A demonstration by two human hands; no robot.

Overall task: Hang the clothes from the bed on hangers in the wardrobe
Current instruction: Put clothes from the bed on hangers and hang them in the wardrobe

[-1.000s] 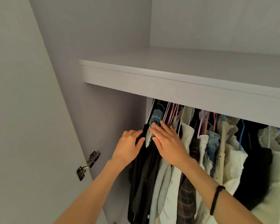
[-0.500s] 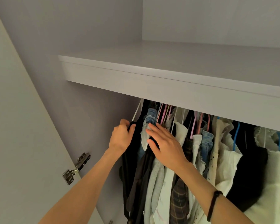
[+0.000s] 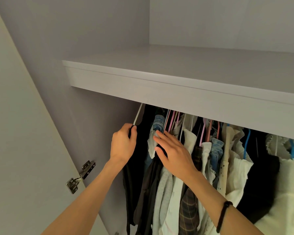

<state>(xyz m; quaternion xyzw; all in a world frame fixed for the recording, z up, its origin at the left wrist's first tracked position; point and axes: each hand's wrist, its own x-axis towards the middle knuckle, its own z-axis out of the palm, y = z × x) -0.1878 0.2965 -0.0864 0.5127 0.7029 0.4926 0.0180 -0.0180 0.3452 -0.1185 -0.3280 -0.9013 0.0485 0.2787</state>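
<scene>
The left hand grips the black garment at the row's left end, hanging straight down beside the wardrobe wall, while the right hand, fingers straight, presses the neighbouring clothes rightward, nearer them.

Pale grey wardrobe shelf, black garment at far left, faded blue denim, pink hangers, blue hanger, dark plaid shirt, cream spotted blouse, black wristband, silver hinge.
</scene>
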